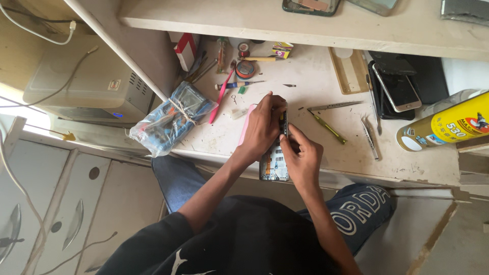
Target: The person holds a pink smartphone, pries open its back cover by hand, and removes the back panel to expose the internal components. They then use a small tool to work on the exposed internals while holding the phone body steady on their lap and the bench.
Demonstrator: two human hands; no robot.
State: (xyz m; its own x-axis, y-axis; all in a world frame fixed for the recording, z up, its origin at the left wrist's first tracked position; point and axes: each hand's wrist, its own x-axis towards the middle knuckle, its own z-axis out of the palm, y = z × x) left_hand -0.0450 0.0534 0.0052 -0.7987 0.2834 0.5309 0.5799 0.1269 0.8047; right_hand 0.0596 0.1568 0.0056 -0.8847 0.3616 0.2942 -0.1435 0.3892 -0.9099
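We hold an opened phone over the front edge of the bench, its insides facing up; our hands hide its upper half. Our left hand grips the phone's top, fingers curled closed round it. Our right hand pinches its right edge; what the fingertips press we cannot tell. Right of the phone lie a yellow-green screwdriver and tweezers. Further right, a spray can is cut off by the frame. Left of the phone sits a bagged bundle, contents unclear.
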